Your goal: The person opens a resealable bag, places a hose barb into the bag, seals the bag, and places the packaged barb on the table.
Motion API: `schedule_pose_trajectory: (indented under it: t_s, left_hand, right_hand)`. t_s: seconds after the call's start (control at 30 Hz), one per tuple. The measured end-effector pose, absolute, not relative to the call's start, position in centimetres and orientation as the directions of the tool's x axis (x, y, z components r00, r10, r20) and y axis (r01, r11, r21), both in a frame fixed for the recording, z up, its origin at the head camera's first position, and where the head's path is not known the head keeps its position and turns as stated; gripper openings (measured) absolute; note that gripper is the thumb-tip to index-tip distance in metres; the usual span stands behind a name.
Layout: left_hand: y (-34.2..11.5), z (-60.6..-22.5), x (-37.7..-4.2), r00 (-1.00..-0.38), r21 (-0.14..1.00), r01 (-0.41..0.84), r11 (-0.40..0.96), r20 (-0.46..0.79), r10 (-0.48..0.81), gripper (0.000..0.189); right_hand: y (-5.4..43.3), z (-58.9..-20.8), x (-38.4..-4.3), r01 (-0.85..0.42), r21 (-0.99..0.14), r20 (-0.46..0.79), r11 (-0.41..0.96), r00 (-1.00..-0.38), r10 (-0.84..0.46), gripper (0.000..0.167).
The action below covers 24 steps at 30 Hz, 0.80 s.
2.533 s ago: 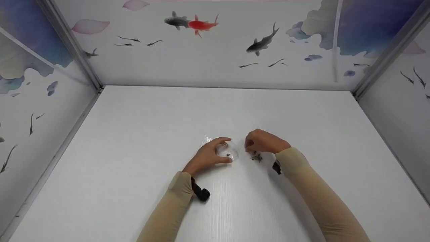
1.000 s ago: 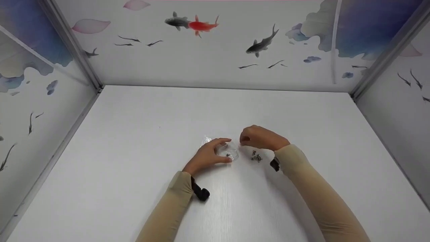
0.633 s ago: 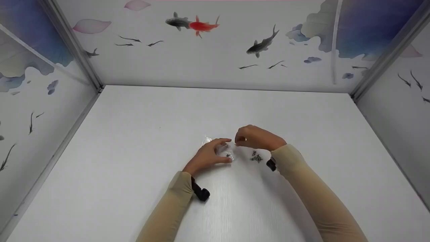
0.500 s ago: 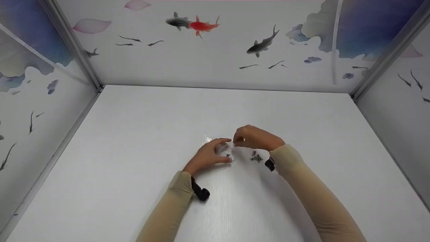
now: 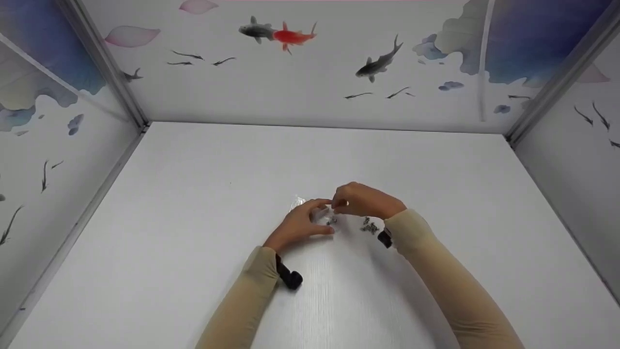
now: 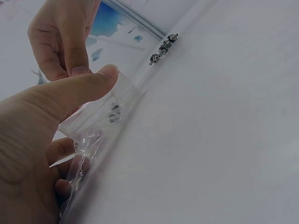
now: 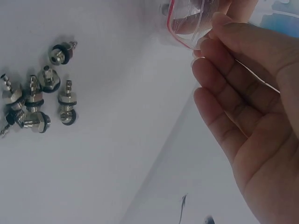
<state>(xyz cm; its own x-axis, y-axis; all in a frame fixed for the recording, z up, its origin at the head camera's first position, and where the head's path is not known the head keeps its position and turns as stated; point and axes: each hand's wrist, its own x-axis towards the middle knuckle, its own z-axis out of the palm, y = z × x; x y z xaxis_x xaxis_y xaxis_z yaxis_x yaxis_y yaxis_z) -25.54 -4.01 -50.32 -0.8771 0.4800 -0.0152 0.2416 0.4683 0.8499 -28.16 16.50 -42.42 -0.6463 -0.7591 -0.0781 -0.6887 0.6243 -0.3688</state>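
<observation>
A clear plastic zip bag (image 6: pixel 128 91) with a red line along its mouth lies between both hands. My left hand (image 5: pixel 301 220) holds it, thumb along the near side in the left wrist view and fingers behind. A few small metal pieces (image 6: pixel 114 113) show through the plastic. My right hand (image 5: pixel 366 200) pinches the bag's edge between thumb and index finger in the right wrist view, its other fingers loosely bent. Several small metal barbed hose fittings (image 7: pixel 35 100) with black rings lie in a pile on the table, just right of the bag.
The white table (image 5: pixel 203 194) is enclosed by pale panels (image 5: pixel 310 97) printed with fish and petals, at the back and both sides. A black wrist camera (image 5: pixel 290 279) hangs under the left forearm, another (image 5: pixel 385 238) by the right wrist.
My right hand has moved left from the fittings pile to the bag's mouth, where it now pinches the edge. The round opening has narrowed. My left hand has stayed in place.
</observation>
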Motion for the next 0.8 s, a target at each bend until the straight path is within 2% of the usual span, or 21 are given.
schedule_pose_trajectory:
  t_s: [0.47,0.8]
  left_hand:
    - [-4.0,-50.3,-25.6,-0.871,0.841,0.262,0.474,-0.005,0.491,0.069]
    - [-4.0,-50.3,-25.6,-0.868,0.842,0.279,0.462,0.014,0.497,0.070]
  right_hand:
    - [17.8,-42.5,-28.1,-0.656,-0.370,-0.120,0.657,-0.668,-0.734,0.016]
    - [19.6,-42.7,-28.0,-0.539,-0.385,-0.204,0.749,-0.742,-0.639,0.017]
